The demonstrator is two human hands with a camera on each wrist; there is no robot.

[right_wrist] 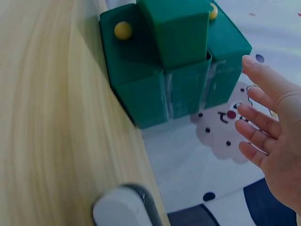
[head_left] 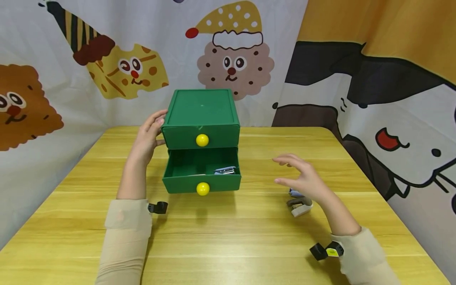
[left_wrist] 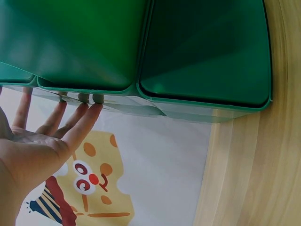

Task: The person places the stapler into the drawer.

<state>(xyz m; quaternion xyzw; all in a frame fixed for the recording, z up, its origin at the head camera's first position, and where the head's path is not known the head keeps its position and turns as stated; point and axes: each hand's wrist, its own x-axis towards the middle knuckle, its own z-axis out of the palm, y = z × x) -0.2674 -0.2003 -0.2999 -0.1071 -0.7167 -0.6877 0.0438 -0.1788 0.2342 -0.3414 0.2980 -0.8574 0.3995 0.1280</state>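
Note:
A green drawer cabinet point(head_left: 202, 107) with yellow knobs stands on the table, its middle drawer point(head_left: 185, 184) pulled out. Inside that drawer lies a small blue and silver thing, which looks like a stapler point(head_left: 225, 170). My left hand point(head_left: 145, 140) rests its fingertips against the cabinet's left side; the left wrist view shows these fingers point(left_wrist: 82, 125) extended. Over the table to the right, my right hand point(head_left: 301, 176) hangs with fingers apart and holds nothing. Below it are a grey and white stapler point(head_left: 300, 206) and a blue object point(head_left: 295, 193), partly hidden by the hand.
The wooden table point(head_left: 221, 237) runs back to a printed curtain point(head_left: 142, 23) with cartoon figures. Another curtain side point(head_left: 409, 118) hangs along the right. In the right wrist view, a lower drawer with a yellow knob point(right_wrist: 123, 30) sits under the pulled-out one.

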